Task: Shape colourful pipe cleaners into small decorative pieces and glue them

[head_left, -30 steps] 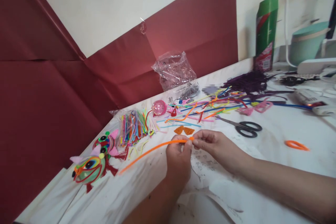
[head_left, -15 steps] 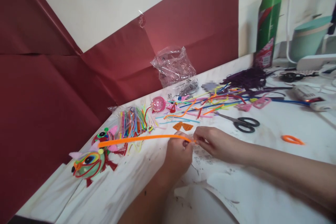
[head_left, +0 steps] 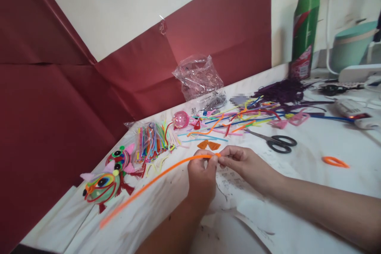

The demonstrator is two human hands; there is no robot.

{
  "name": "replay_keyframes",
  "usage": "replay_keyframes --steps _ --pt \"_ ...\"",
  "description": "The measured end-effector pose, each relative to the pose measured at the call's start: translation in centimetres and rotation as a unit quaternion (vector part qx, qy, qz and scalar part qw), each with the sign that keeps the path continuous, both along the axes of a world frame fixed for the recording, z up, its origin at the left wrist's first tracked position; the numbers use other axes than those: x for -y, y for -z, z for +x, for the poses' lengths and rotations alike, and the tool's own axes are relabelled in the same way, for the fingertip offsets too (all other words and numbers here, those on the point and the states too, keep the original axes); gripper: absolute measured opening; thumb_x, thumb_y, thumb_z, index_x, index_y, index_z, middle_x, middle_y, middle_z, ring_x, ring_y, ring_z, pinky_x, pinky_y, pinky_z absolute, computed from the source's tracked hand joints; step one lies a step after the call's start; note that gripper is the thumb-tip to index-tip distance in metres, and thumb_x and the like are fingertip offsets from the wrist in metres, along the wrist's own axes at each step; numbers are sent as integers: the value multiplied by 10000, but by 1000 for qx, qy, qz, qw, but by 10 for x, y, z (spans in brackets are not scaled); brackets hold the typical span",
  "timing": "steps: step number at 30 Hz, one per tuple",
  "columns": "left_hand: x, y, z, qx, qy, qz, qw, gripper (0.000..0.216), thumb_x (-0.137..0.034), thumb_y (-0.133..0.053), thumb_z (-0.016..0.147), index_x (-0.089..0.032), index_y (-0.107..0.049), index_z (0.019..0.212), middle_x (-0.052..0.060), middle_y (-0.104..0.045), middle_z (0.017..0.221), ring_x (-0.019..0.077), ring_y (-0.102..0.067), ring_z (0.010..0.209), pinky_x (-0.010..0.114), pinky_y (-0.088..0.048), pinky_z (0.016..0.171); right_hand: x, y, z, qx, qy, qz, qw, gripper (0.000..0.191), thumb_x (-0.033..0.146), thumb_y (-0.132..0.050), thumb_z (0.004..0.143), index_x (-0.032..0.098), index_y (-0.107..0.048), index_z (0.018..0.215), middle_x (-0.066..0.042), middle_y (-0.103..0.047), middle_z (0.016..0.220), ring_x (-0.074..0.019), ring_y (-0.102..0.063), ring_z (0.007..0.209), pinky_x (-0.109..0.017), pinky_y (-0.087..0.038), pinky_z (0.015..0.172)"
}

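Note:
A long orange pipe cleaner [head_left: 154, 178] runs from my fingers out to the lower left, its far end blurred. My left hand [head_left: 202, 174] pinches it near its right end between thumb and fingers. My right hand [head_left: 238, 160] is closed on the short tip of the same pipe cleaner, right beside the left fingertips. Just behind my hands lie two small orange-brown pieces [head_left: 208, 145]. A looped orange pipe cleaner [head_left: 335, 162] rests on the table to the right, and black-handled scissors [head_left: 279, 143] lie beyond my right hand.
Two colourful fish-like figures [head_left: 102, 186] stand at the left, near a bag of short pipe cleaners [head_left: 153, 139]. Behind are a pink clear ball [head_left: 180, 120], a plastic bag [head_left: 199, 77], purple strands [head_left: 278, 92] and a green bottle [head_left: 306, 33]. Printed paper [head_left: 233, 180] lies under my hands.
The long free end of the orange pipe cleaner has swung down toward me, from level to slanting. My hands have drawn slightly closer together at its right end.

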State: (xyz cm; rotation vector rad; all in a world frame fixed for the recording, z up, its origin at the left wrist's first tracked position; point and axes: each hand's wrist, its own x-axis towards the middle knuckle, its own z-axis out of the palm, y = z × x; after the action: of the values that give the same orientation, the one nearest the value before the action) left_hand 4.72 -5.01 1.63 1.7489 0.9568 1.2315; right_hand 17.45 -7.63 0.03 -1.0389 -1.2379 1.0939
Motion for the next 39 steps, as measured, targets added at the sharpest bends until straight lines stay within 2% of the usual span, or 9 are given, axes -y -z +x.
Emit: replay_keyframes --steps 9,14,18,20,24,27,30,34,39 --pt "-13 -8 -5 -85 29 -40 995 60 -175 -552 676 -143 -599 657 7 -588 619 142 -547 615 244 -421 588 -5 -5 11 227 42 108 967 207 319 -452 812 176 -561 709 -10 -571 667 -148 -508 640 -260 -401 591" --pt "-14 -6 -8 -199 21 76 977 105 -144 -515 698 -165 -604 647 21 -599 678 165 -550 703 279 -415 680 -6 -9 18 358 32 180 916 189 214 -410 817 182 -547 691 -30 -548 659 -147 -483 604 -259 -385 563" --pt "-12 -6 -9 -240 34 137 961 112 -138 -514 701 -183 -581 624 15 -579 677 166 -529 714 281 -404 690 -6 -15 23 420 -32 255 870 210 213 -405 822 180 -548 672 -59 -544 681 -167 -474 640 -282 -382 590" --pt "-13 -9 -10 -216 50 120 968 96 -137 -527 690 -178 -575 618 9 -566 655 155 -524 677 267 -406 662 -5 -17 24 388 -38 228 892 228 255 -407 830 175 -556 677 -53 -550 680 -163 -481 633 -281 -386 587" --pt "-11 -10 -8 -92 32 45 994 57 -180 -539 697 -159 -573 657 3 -557 633 136 -519 634 242 -409 620 -5 -15 16 190 -15 99 977 233 380 -482 792 175 -567 721 -12 -573 685 -152 -519 647 -265 -412 604" --pt "-9 -3 -4 -22 21 -5 1000 63 -209 -556 688 -155 -565 658 -1 -558 623 133 -519 630 234 -407 600 -4 -9 9 95 3 62 994 241 412 -510 767 180 -537 709 12 -550 659 -137 -508 630 -252 -409 598" --pt "-9 0 -2 -11 23 -49 998 84 -229 -570 676 -150 -576 647 1 -566 614 133 -523 617 234 -403 582 -4 -5 8 118 24 76 990 229 390 -463 796 189 -487 689 22 -505 626 -126 -476 590 -242 -393 558" --pt "-14 -6 -4 -69 38 -54 995 60 -189 -563 665 -148 -603 647 11 -586 612 143 -541 619 250 -418 604 -5 -6 13 272 52 128 952 196 307 -408 824 195 -472 677 3 -510 626 -139 -470 588 -249 -377 541" --pt "-14 -7 -8 -216 39 133 967 110 -112 -519 679 -176 -593 628 19 -594 673 162 -539 700 283 -415 683 -5 -10 20 422 27 211 881 153 199 -400 804 173 -503 693 -63 -548 681 -164 -489 605 -280 -386 566"
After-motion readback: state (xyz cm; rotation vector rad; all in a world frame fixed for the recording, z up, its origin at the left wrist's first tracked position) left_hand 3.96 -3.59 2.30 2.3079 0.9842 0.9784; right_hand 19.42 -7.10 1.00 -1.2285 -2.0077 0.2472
